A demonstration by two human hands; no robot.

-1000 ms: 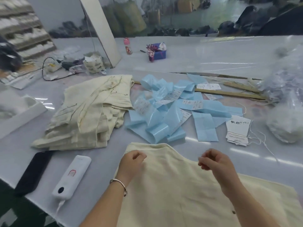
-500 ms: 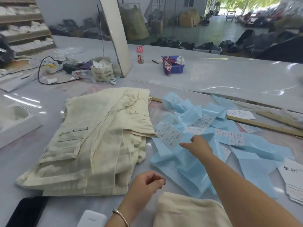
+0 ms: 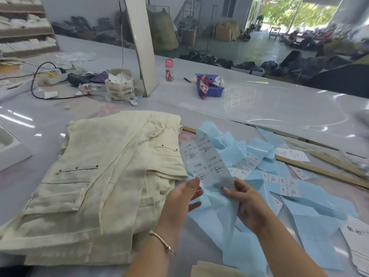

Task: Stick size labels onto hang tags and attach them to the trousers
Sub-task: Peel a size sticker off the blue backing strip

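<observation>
Both hands [image 3: 215, 198] pinch the label sheet's [image 3: 205, 162] bottom edge beside the trousers [image 3: 95, 188].

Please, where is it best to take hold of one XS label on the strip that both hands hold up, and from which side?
Probably a free corner of the lowest XS label, pinched from the right edge. The strip stands upright with the right hand and left hand gripping its bottom, so the thumb there is nearest, and the left can steady the backing.
</observation>
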